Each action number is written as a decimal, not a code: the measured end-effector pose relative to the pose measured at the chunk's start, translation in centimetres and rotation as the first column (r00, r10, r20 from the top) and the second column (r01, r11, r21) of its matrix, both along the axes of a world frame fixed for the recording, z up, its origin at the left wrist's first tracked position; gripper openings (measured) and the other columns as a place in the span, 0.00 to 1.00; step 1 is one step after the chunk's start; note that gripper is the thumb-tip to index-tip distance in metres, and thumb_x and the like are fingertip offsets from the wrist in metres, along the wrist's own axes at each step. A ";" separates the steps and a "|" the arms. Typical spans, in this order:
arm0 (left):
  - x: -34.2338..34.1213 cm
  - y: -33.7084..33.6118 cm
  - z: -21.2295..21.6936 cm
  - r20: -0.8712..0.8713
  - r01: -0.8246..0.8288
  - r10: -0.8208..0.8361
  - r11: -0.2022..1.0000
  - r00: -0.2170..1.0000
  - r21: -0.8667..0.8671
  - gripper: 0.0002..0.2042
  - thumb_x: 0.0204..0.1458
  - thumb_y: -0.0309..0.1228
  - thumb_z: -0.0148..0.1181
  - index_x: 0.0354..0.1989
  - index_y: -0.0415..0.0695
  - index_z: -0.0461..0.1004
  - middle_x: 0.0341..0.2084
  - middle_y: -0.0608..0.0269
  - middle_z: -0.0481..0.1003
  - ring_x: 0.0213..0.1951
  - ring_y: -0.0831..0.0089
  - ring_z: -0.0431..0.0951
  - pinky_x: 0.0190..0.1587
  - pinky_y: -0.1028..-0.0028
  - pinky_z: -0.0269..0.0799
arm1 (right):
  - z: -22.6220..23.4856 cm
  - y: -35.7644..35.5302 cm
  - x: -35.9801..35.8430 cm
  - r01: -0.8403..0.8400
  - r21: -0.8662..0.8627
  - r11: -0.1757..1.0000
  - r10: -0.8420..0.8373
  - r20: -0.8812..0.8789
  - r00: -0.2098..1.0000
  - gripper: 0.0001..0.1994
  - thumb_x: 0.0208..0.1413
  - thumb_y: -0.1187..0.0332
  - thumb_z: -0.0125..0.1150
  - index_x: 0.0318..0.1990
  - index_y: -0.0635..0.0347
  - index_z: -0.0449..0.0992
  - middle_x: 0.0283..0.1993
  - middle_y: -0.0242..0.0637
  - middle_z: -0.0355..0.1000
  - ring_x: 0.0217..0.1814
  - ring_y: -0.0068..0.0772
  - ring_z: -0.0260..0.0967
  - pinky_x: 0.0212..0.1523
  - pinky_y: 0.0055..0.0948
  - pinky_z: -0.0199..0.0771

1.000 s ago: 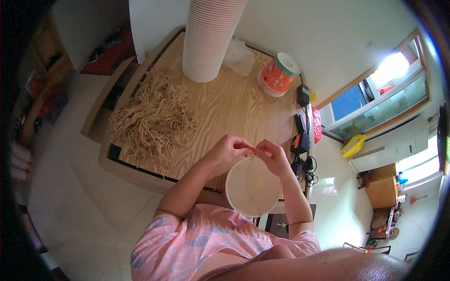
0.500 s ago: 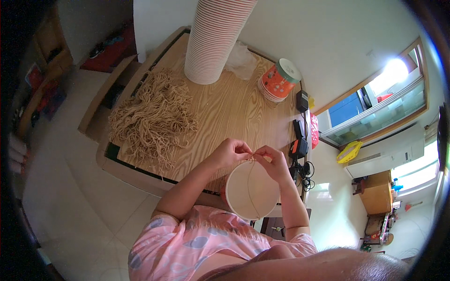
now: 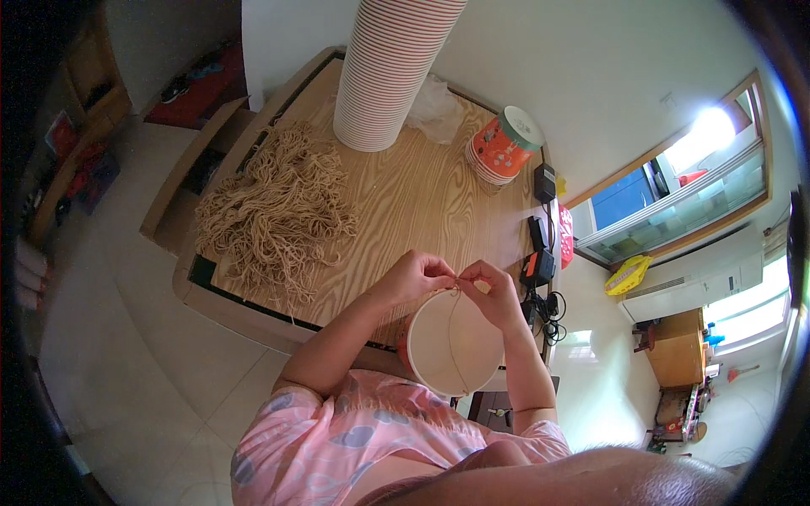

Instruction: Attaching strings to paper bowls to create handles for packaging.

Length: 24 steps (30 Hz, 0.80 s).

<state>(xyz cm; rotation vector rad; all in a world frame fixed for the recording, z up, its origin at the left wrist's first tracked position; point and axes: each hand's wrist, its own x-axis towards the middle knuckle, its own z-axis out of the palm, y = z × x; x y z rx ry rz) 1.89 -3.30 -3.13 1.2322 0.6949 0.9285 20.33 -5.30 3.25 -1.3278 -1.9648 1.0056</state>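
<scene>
A paper bucket [image 3: 429, 350], white inside with an orange outer wall, is tilted with its mouth facing me at the table's near edge. One thin tan string [image 3: 453, 337] crosses its opening from the far rim to the near rim. At the far rim my left hand [image 3: 422, 277] pinches the string between thumb and fingers. My right hand [image 3: 490, 291] pinches it right beside, the fingertips of both almost meeting. What exactly lies between the fingertips is too small to see. A loose pile of tan strings [image 3: 278, 211] lies on the table to the left.
Beyond rises a tall stack of white paper buckets [image 3: 384, 80] with a crumpled plastic bag [image 3: 436, 110] by it. Orange buckets [image 3: 504, 142] stand upside down at the far right. Black adapters [image 3: 537, 268] and coiled cables [image 3: 553, 319] line the right edge of the wooden table [image 3: 405, 202].
</scene>
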 end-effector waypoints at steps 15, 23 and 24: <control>-0.1 -1.5 2.2 -0.118 -0.088 0.087 0.996 0.989 -0.007 0.05 0.48 0.24 0.61 0.32 0.36 0.77 0.26 0.63 0.78 0.29 0.80 0.76 0.35 0.79 0.73 | -0.3 -0.3 0.6 0.001 -0.042 0.999 -0.002 -0.012 1.000 0.05 0.51 0.79 0.58 0.36 0.67 0.73 0.33 0.33 0.73 0.40 0.20 0.69 0.45 0.21 0.69; -0.2 -0.3 -0.9 0.017 -0.038 0.039 0.998 0.999 -0.044 0.05 0.48 0.24 0.62 0.33 0.38 0.77 0.28 0.66 0.78 0.32 0.80 0.76 0.38 0.78 0.72 | -1.0 0.0 1.0 -0.016 -0.043 0.999 0.012 -0.093 0.996 0.04 0.52 0.78 0.58 0.35 0.66 0.73 0.32 0.33 0.73 0.39 0.21 0.71 0.44 0.22 0.69; -0.3 -0.2 -1.2 -0.013 -0.010 0.010 0.999 1.000 -0.037 0.06 0.48 0.25 0.62 0.33 0.38 0.77 0.28 0.66 0.78 0.32 0.81 0.75 0.37 0.79 0.72 | -1.2 0.1 1.1 -0.013 -0.030 0.999 0.011 -0.091 0.996 0.04 0.52 0.77 0.58 0.35 0.66 0.73 0.32 0.34 0.73 0.38 0.23 0.72 0.42 0.24 0.70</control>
